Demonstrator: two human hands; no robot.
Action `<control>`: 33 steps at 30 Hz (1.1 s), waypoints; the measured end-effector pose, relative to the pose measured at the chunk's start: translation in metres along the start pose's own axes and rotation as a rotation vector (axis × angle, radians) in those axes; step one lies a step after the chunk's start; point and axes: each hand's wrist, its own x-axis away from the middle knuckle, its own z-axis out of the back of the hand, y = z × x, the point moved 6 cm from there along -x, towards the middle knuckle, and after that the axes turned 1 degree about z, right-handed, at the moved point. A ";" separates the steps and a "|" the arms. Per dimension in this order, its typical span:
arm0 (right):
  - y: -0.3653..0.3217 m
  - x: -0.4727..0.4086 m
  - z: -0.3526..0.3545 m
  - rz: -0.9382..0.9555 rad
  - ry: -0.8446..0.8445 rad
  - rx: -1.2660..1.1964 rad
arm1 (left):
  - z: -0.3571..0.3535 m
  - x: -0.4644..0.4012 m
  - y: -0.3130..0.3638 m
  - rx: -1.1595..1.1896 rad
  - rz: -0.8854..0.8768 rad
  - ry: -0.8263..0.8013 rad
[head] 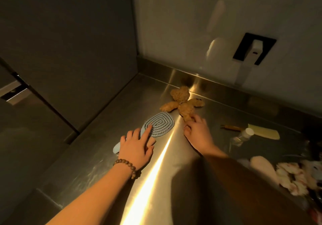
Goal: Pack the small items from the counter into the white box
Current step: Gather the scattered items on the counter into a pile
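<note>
Steel counter (108,155) in dim warm light, a bright glare streak running from 6 o'clock up to the centre. Dark cabinet fronts at 9 to 11 o'clock; pale wall at 1 o'clock carrying a black plate with a white plug (254,48).

Left hand (137,146), beaded bracelet (127,167) on the wrist, lies flat with straight fingers on the handle of a blue brush (157,124); the forefinger reaches onto the spiral head. Brush sits just left of centre.

Right hand (197,132), fingers curled, pinches the lower leg of a tan plush toy (183,103), which lies flat at 12 o'clock from the hand, near the back edge.

At 3 o'clock: a thin brown stick (231,127), a small clear bottle with a white cap (243,136), and a pale yellow comb (264,132), close together. At 4 o'clock: pale fluffy items (285,174), blurred.

White box: not seen.
</note>
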 end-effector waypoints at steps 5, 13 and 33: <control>0.009 0.038 0.007 -0.106 0.020 -0.148 | 0.000 0.017 0.017 0.019 0.039 -0.032; 0.032 0.099 0.010 -0.165 0.074 -0.017 | 0.002 0.065 0.052 0.130 0.123 -0.027; 0.119 0.217 0.208 -0.124 0.719 -0.351 | 0.094 0.079 0.228 0.302 -0.080 0.207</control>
